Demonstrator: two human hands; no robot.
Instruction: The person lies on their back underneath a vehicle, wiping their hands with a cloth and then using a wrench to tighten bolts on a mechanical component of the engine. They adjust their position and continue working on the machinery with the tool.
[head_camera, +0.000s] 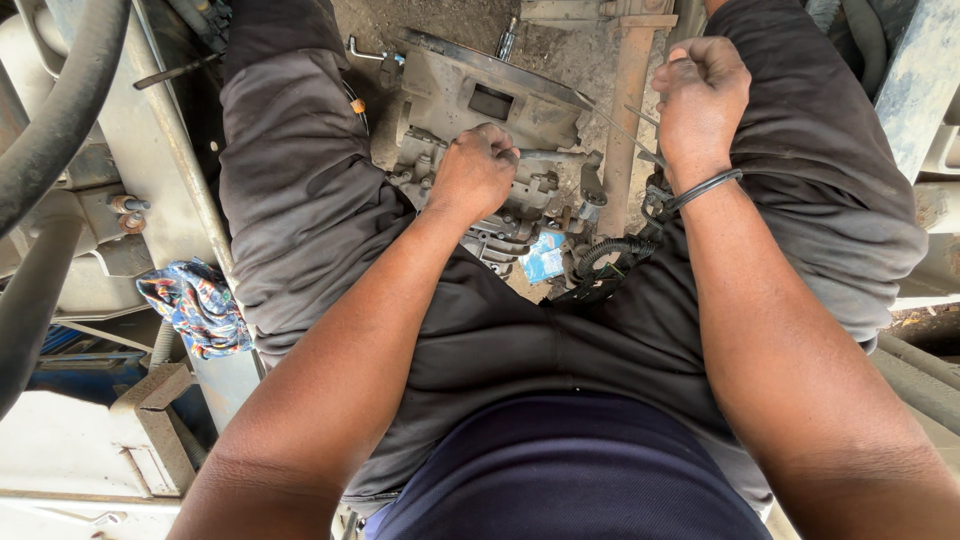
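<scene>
Rod (622, 125) slanting up-left from right hand (700, 95)

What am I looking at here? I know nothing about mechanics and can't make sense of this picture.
The camera sits on a person's head, looking down at their own lap and arms. Between their knees lies a grey metal machine part on dirty ground. The left hand is closed in a fist on top of it. The right hand, a black band at its wrist, grips a thin metal rod. A patterned rag lies at the left, black cables near the right knee.
</scene>
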